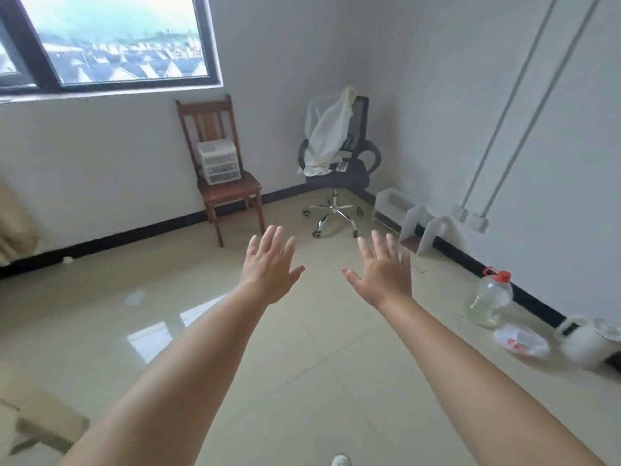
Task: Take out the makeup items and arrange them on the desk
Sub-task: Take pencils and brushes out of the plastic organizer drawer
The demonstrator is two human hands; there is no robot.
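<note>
Two hands reach out over the floor (302, 331), left hand (268, 267) and right hand (383, 270), fingers spread wide, holding nothing. A small drawer box (219, 162) sits on the wooden chair (232, 191) far ahead.

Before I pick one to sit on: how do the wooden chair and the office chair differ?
The wooden chair has four fixed legs and a slatted back; the office chair stands on a chrome wheeled base, with armrests. The wooden chair carries a small white drawer unit on its seat; the office chair has a pale cloth draped over its back. Both stand against the wall, neither seat free.
</note>
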